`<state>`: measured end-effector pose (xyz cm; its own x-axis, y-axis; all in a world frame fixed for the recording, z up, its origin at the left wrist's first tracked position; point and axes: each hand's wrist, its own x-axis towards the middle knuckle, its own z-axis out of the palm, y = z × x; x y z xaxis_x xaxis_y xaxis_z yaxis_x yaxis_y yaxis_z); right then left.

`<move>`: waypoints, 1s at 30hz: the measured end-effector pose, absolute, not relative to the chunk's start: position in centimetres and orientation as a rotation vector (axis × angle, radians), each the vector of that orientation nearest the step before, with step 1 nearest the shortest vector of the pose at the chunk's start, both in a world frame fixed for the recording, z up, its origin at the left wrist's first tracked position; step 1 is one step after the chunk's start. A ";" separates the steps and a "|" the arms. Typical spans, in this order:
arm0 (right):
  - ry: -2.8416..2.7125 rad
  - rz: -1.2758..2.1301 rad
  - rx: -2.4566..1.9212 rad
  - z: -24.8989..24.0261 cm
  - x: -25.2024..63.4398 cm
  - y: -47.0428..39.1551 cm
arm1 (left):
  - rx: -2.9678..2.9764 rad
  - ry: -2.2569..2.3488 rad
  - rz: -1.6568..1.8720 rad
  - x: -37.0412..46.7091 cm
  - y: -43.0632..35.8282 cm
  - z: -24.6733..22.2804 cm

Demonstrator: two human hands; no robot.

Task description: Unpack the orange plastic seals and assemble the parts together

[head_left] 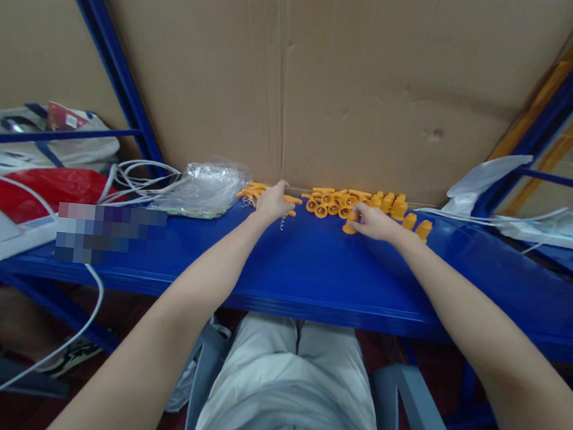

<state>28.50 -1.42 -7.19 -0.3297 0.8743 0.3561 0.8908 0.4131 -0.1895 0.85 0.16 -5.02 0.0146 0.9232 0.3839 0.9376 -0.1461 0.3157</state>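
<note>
My left hand [273,202] is over a small heap of orange handles [256,189] at the back of the blue table, its fingertips mostly hidden. Thin metal spirals show among these handles, and one spiral [282,223] sticks out just below the hand. Whether the fingers grip a handle cannot be made out. My right hand [373,222] pinches an orange flared plastic piece [350,226], which stands with its wide end down on the tabletop. Beside it lie several like orange pieces [321,211], their round open ends facing me. More orange pieces [423,229] stand upright to the right.
The blue table [311,277] backs onto a cardboard wall [353,80]. Clear plastic bags [203,187], white cables [140,169] and a white power strip [13,238] lie to the left. Blue posts [110,52] rise at both sides. Someone's leg [6,324] shows low at left.
</note>
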 end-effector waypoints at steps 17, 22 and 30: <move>-2.238 -0.116 -1.457 -7.6 27.1 -1.6 | -2.244 -2.007 -0.352 2.6 -0.6 -6.2; -2.191 -0.091 -1.436 -8.5 27.4 -0.8 | -2.254 -2.007 -0.357 2.9 -1.0 -6.1; -2.201 0.029 -1.415 -8.6 27.3 -0.9 | -2.336 -2.000 -0.385 3.0 -1.0 -6.1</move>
<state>27.31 -0.85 -8.64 -0.3201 0.8539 0.4103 0.8427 0.4545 -0.2885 3.02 -1.00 -6.08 0.1368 0.9671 0.2145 0.9777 -0.1667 0.1280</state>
